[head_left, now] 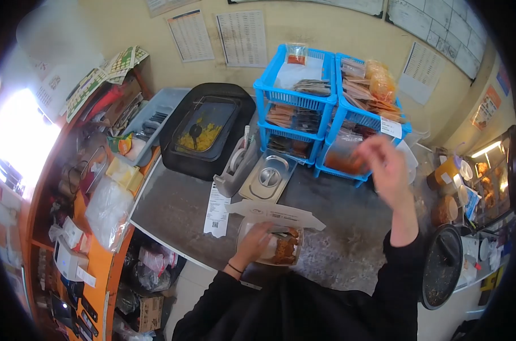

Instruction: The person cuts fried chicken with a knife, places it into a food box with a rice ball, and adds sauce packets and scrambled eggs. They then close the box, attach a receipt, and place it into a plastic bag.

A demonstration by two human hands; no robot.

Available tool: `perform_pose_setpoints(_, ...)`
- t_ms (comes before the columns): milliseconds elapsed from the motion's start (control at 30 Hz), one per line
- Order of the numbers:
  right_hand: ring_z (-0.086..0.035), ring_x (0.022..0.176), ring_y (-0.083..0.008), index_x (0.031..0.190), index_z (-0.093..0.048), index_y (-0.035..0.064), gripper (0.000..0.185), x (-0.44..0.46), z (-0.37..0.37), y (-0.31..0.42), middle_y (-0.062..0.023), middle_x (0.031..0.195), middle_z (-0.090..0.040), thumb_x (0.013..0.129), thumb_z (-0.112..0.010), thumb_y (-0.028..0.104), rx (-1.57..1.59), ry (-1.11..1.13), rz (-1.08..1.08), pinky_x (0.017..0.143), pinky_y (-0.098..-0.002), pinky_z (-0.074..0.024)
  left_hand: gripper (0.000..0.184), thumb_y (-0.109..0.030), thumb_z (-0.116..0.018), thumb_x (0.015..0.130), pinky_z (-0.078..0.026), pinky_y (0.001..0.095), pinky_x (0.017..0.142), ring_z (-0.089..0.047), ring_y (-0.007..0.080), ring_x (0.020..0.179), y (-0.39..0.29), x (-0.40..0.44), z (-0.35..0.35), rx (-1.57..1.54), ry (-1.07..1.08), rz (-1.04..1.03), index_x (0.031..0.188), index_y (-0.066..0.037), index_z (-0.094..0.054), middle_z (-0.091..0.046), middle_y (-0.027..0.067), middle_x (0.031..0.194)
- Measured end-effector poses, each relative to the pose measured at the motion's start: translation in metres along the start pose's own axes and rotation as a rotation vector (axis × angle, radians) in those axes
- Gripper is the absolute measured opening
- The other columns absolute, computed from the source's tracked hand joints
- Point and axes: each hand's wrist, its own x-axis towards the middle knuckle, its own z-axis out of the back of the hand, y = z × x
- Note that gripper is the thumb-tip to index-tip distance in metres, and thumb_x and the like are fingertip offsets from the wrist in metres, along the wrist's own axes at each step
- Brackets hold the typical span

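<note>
An opened cardboard takeaway box [295,263] lies on the dark worktop, holding browned food [285,249], with its lid [280,213] folded back. My left hand [254,244] reaches into its left side, fingers closed on a small grey packet [280,229]; the grip is partly hidden. My right hand [387,173] is raised in front of the right blue basket stack [357,120], fingers bent and blurred by motion. Beside its fingertips, in the lowest basket, are reddish-brown packets [343,161]. Whether that hand touches or holds one I cannot tell.
Behind the box sit a lidded metal container [268,176] and a grey tape dispenser [235,167]. A printed receipt [217,210] lies to their left. A black tray [172,128] holds yellow food. Another blue basket stack [295,96] contains sachets. A round black pan [442,267] is at right.
</note>
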Motion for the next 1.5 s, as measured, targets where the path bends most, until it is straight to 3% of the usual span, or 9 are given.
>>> perform_pose_setpoints(133, -0.060, 0.067, -0.0144, 0.084, -0.050, 0.0045, 0.003, -0.040, -0.058, -0.018, -0.0065, 0.074, -0.059, 0.084, -0.048, 0.007, 0.154, 0.434, -0.334, 0.055, -0.0259, -0.0450, 0.020, -0.007, -0.049, 0.080, -0.043, 0.0354, 0.079, -0.055, 0.0307, 0.089, -0.003, -0.012, 0.046, 0.059, -0.233, 0.065, 0.098, -0.002, -0.056, -0.058, 0.0155, 0.094)
perform_pose_setpoints(367, -0.057, 0.084, -0.0314, 0.093, -0.056, 0.0073, 0.016, -0.136, -0.156, -0.117, -0.0121, 0.091, -0.060, 0.077, -0.054, 0.009, -0.316, 0.419, 0.070, 0.070, -0.0356, -0.0464, 0.017, -0.002, -0.050, 0.079, -0.043, 0.0298, 0.076, -0.056, 0.0230, 0.083, 0.067, -0.025, 0.140, 0.092, -0.524, 0.178, 0.095, 0.001, -0.056, -0.057, 0.0119, 0.087)
perform_pose_setpoints(667, -0.055, 0.091, -0.0287, 0.093, -0.058, 0.0032, 0.030, -0.105, -0.242, 0.006, -0.0107, 0.094, -0.059, 0.066, -0.068, 0.013, -0.537, -0.052, -0.083, 0.079, -0.0373, -0.0427, 0.029, -0.011, -0.051, 0.083, -0.035, 0.0328, 0.089, -0.047, 0.0255, 0.102, 0.230, 0.051, 0.277, 0.003, -0.612, 0.259, 0.109, 0.001, -0.049, -0.046, 0.0165, 0.109)
perform_pose_setpoints(767, -0.053, 0.100, -0.0221, 0.106, -0.053, 0.0021, 0.035, -0.048, -0.344, 0.016, -0.0113, 0.103, -0.057, 0.075, -0.063, 0.014, 0.148, -0.026, -0.353, 0.086, -0.0312, -0.0391, 0.038, -0.025, -0.044, 0.087, -0.031, 0.0364, 0.093, -0.044, 0.0328, 0.107, 0.312, 0.101, 0.312, 0.041, -0.618, 0.327, 0.112, 0.002, -0.047, -0.044, 0.0207, 0.115)
perform_pose_setpoints(833, -0.032, 0.122, -0.0226, 0.128, -0.029, 0.0013, 0.055, 0.011, -0.417, -0.015, -0.0159, 0.131, -0.033, 0.084, -0.053, 0.023, 0.552, -0.060, -0.405, 0.099, -0.0306, -0.0253, 0.046, -0.034, -0.038, 0.088, -0.029, 0.0386, 0.094, -0.042, 0.0370, 0.109, 0.367, 0.130, 0.316, 0.015, -0.526, 0.395, 0.114, 0.004, -0.046, -0.043, 0.0232, 0.118)
perform_pose_setpoints(933, -0.027, 0.124, -0.0310, 0.128, -0.027, -0.0018, 0.066, 0.075, -0.504, -0.118, -0.0221, 0.132, -0.029, 0.086, -0.036, 0.049, -0.080, -0.433, -0.687, 0.101, -0.0373, -0.0200, 0.058, -0.044, -0.030, 0.088, -0.030, 0.0407, 0.093, -0.039, 0.0401, 0.110, 0.395, 0.153, 0.318, -0.060, -0.358, 0.565, 0.116, 0.005, -0.044, -0.044, 0.0257, 0.118)
perform_pose_setpoints(1267, -0.034, 0.117, -0.0352, 0.122, -0.037, -0.0020, 0.066, 0.113, -0.506, -0.098, -0.0234, 0.124, -0.038, 0.086, -0.029, 0.052, -0.013, -0.618, -0.851, 0.097, -0.0406, -0.0242, 0.040, -0.029, -0.048, 0.084, -0.035, 0.0343, 0.090, -0.049, 0.0252, 0.103, 0.382, 0.161, 0.353, -1.063, -0.262, 0.735, 0.111, -0.001, -0.050, -0.054, 0.0135, 0.110)
perform_pose_setpoints(1467, -0.041, 0.108, -0.0248, 0.113, -0.045, -0.0009, 0.047, 0.089, -0.480, -0.025, -0.0153, 0.110, -0.048, 0.086, -0.043, 0.037, 0.053, -1.007, -0.212, 0.091, -0.0364, -0.0301, 0.030, -0.022, -0.047, 0.087, -0.039, 0.0421, 0.090, -0.050, 0.0238, 0.103, 0.305, 0.138, 0.375, -1.735, -0.051, 0.851, 0.109, -0.002, -0.049, -0.055, 0.0109, 0.109)
perform_pose_setpoints(1500, -0.044, 0.102, -0.0245, 0.109, -0.047, 0.0006, 0.040, 0.065, -0.492, -0.031, -0.0141, 0.103, -0.048, 0.083, -0.049, 0.031, 0.015, -0.817, 0.148, 0.087, -0.0365, -0.0320, 0.029, -0.022, -0.044, 0.088, -0.039, 0.0434, 0.090, -0.050, 0.0242, 0.102, 0.293, 0.137, 0.379, -1.770, -0.039, 0.857, 0.109, -0.002, -0.048, -0.054, 0.0108, 0.110)
